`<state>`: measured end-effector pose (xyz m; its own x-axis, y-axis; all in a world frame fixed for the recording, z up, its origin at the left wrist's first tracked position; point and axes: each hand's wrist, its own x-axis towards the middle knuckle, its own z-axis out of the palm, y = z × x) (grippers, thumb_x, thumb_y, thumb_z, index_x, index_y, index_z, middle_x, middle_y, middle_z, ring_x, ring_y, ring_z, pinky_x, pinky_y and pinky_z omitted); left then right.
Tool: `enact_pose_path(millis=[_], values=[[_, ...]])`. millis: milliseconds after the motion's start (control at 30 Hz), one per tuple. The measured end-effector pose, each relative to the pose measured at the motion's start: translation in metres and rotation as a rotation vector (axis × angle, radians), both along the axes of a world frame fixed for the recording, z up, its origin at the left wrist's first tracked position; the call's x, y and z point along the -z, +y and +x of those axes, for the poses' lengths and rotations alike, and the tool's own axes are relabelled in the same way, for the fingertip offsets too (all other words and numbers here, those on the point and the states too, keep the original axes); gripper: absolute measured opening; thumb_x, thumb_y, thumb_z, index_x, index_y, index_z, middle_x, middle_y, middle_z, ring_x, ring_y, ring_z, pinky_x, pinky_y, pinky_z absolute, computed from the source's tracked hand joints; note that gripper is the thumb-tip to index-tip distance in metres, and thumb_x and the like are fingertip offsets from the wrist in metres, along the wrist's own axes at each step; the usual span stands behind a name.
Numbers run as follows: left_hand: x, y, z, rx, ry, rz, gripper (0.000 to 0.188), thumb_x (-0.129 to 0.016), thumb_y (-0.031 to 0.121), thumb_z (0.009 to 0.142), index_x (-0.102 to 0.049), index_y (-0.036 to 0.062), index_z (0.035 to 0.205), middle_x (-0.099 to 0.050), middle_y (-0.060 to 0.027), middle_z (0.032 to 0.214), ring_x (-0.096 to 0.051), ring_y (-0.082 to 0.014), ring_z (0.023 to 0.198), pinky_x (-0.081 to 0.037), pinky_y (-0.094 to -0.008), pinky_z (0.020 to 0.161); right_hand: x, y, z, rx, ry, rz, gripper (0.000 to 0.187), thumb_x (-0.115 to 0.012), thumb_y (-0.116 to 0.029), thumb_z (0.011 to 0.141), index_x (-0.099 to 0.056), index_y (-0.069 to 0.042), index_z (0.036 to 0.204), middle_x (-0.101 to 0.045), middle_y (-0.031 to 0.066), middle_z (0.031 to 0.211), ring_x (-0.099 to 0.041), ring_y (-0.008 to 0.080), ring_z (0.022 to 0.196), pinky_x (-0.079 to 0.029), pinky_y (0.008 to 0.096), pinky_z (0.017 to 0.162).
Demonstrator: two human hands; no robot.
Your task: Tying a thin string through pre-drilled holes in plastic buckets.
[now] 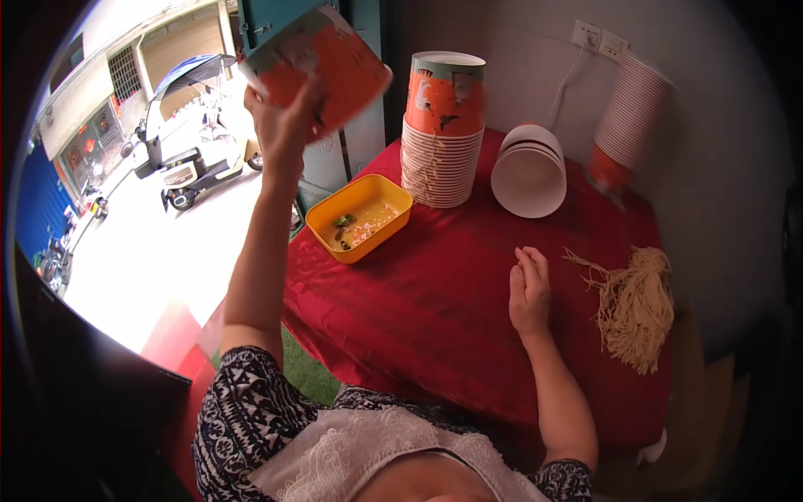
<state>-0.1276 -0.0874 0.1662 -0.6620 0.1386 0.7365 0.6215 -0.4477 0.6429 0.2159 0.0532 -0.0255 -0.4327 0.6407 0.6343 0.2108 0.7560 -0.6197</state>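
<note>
The left hand (pixel 284 113) is up high, far left of the tall cup stack (pixel 443 130). Its fingers are closed around an orange paper cup (pixel 322 67), which is tipped on its side in the air. The right hand (pixel 529 289) rests on the red desk (pixel 435 293), in front of the stack, with its fingers curled loosely and nothing in it. A yellow tray (pixel 360 217) sits just left of the stack. White bowls (pixel 529 171) lean just right of it. A bundle of strings (pixel 636 305) lies farther right, near the right hand.
</note>
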Motion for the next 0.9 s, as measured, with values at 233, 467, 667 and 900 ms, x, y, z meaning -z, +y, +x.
enact_pose_path(millis=[233,467,667,900], values=[[-0.031,0.090,-0.082,-0.025,-0.166,-0.051,0.121,-0.089,0.050,0.057,-0.018,-0.0082,0.137,-0.048,-0.0221,0.120,-0.058,-0.0281,0.107,-0.052,-0.0309,0.087,0.007,0.004,0.000,-0.026,-0.024,0.024,0.038,-0.043,-0.020,0.099,-0.054,0.008,0.122,-0.047,0.0214,0.128,-0.056,0.0313,0.110,-0.051,0.0377,0.091],[-0.038,0.146,-0.099,0.020,-0.263,-0.030,0.127,-0.090,0.051,0.054,-0.017,-0.0104,0.137,-0.047,-0.0251,0.125,-0.055,-0.0309,0.113,-0.048,-0.0319,0.095,0.005,0.002,0.000,-0.022,-0.143,0.015,0.038,-0.048,-0.017,0.096,-0.054,0.009,0.122,-0.046,0.0223,0.130,-0.059,0.0329,0.105,-0.053,0.0384,0.089],[-0.052,0.183,-0.060,0.152,-0.177,-0.044,0.112,-0.090,0.049,0.056,-0.026,-0.0080,0.129,-0.052,-0.0225,0.119,-0.059,-0.0263,0.105,-0.050,-0.0312,0.088,0.002,0.001,0.003,-0.030,-0.194,0.059,0.037,-0.055,-0.013,0.092,-0.054,0.009,0.122,-0.046,0.0230,0.130,-0.058,0.0346,0.108,-0.053,0.0395,0.090],[-0.050,0.217,-0.040,0.079,0.034,-0.128,0.109,-0.091,0.047,0.056,-0.030,-0.0099,0.126,-0.055,-0.0241,0.114,-0.061,-0.0297,0.102,-0.051,-0.0342,0.089,-0.002,-0.001,0.001,-0.037,-0.234,0.181,0.038,-0.063,-0.006,0.086,-0.054,0.010,0.120,-0.047,0.0230,0.127,-0.058,0.0344,0.106,-0.056,0.0376,0.086]])
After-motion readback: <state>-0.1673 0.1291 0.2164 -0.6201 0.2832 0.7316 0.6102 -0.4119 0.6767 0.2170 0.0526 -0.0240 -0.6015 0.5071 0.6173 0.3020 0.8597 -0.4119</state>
